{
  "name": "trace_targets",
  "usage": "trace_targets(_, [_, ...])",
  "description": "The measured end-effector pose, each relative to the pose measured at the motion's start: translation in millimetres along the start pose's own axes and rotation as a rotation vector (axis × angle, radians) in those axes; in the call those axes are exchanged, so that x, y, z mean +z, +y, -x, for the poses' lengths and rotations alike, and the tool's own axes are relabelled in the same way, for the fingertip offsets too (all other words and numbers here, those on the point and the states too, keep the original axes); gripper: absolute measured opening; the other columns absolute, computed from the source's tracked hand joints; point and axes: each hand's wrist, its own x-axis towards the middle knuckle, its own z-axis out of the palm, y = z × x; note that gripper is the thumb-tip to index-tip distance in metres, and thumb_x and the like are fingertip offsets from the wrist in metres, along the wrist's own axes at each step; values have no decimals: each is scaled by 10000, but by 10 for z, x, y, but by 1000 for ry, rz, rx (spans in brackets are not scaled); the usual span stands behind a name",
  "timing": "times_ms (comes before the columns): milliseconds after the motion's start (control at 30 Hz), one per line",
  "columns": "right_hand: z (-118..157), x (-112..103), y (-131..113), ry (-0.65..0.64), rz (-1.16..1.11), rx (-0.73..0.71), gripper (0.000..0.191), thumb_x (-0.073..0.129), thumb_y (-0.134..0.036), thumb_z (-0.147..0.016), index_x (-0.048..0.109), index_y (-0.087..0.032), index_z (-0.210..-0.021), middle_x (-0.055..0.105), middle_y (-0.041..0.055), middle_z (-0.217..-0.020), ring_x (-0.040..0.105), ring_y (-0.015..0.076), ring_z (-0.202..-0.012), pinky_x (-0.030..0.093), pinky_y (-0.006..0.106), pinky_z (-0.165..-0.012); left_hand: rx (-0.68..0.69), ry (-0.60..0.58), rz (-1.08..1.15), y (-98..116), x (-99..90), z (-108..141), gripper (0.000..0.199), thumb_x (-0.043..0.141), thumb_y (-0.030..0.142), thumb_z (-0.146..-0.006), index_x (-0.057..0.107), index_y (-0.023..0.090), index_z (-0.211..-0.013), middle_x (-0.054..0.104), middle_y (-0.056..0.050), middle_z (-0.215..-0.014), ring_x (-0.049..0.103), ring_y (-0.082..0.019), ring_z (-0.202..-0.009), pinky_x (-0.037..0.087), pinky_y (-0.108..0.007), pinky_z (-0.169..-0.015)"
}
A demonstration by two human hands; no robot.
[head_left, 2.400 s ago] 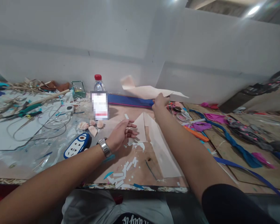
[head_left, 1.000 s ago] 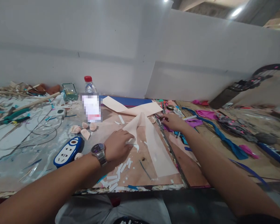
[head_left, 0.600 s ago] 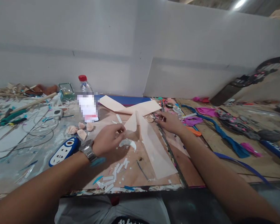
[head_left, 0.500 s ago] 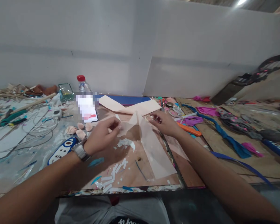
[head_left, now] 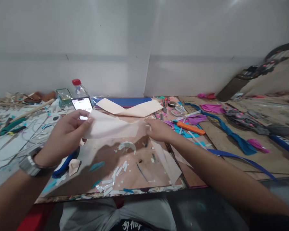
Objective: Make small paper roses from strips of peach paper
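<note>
A pale cream strip of thin paper (head_left: 113, 126) stretches above the table between my two hands. My left hand (head_left: 67, 136), with a metal watch (head_left: 30, 162) on the wrist, pinches its left end between thumb and fingers. My right hand (head_left: 159, 129) is closed around the gathered middle of the strip; its fingertips are partly hidden. From there the other end (head_left: 168, 160) slants down to the right onto the wood. Behind both hands lies another cream strip (head_left: 128, 111), bent into a shallow V.
A lit phone (head_left: 83, 105) leans by a red-capped bottle (head_left: 79, 89). Orange cutter (head_left: 190, 127), blue ribbon (head_left: 227, 131) and purple scraps (head_left: 197, 119) lie on the right. Green-handled pliers (head_left: 13, 125) are at left. White paper slips (head_left: 119, 170) litter the front edge.
My left hand has moved left and slightly up, drawing the strip's left part out flat and raised. My right hand has shifted slightly left and closed on the strip's middle. The view has shifted slightly.
</note>
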Motion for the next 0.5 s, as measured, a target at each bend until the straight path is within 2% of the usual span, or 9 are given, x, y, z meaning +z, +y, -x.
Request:
trace_targets(100, [-22, -95, 91, -69, -43, -29, 431, 633, -140, -772, 702, -177, -1196, 736, 130, -1264, 677, 310, -1120, 480, 331, -909, -9, 145, -151, -73, -300, 33, 338, 675, 524, -879, 629, 217, -1012, 608, 46, -599, 488, -81, -489, 362, -129, -439])
trace_targets(167, [-45, -138, 124, -157, -91, -65, 284, 640, -159, -755, 735, -180, -1022, 773, 83, -1085, 691, 266, -963, 469, 294, -803, -51, 264, -283, -135, -484, 55, 352, 658, 540, -860, 639, 218, -1001, 566, 60, -535, 421, -72, -438, 304, -124, -406])
trace_targets(233, [-78, -160, 146, -238, -147, -86, 129, 646, -222, -768, 722, -183, -864, 745, 29, -875, 655, 215, -789, 427, 273, -688, -130, 339, -388, -216, -644, 72, 383, 640, 564, -840, 644, 218, -1003, 566, 65, -518, 324, -60, -387, 228, -132, -367])
trace_targets(300, [-116, -156, 165, -286, -203, -89, 139, 669, -316, -782, 691, -181, -763, 664, -8, -730, 584, 176, -681, 367, 265, -617, -192, 393, -459, -316, -784, 84, 393, 640, 566, -816, 653, 218, -997, 570, 67, -505, 323, -65, -370, 231, -140, -358])
trace_targets(367, [-151, -125, 185, -311, -266, -80, 210, 714, -389, -763, 705, -180, -783, 632, -24, -702, 551, 158, -658, 343, 259, -601, -284, 403, -511, -424, -908, 98, 422, 640, 580, -794, 660, 219, -1011, 537, 73, -448, 344, -84, -362, 253, -149, -357])
trace_targets(433, [-176, -68, 204, -333, -342, -62, 298, 770, -423, -719, 744, -182, -892, 657, -22, -732, 565, 156, -667, 363, 255, -605, -333, 421, -526, -521, -1015, 120, 432, 628, 573, -793, 651, 224, -1045, 546, 84, -442, 335, -91, -355, 249, -155, -358])
trace_targets(500, [-194, 5, 221, -354, -426, -42, 399, 802, -437, -685, 754, -178, -986, 680, -12, -740, 582, 156, -659, 395, 256, -601, -375, 392, -542, -599, -1100, 149, 408, 656, 536, -758, 644, 224, -1021, 579, 85, -456, 415, -114, -386, 294, -163, -378])
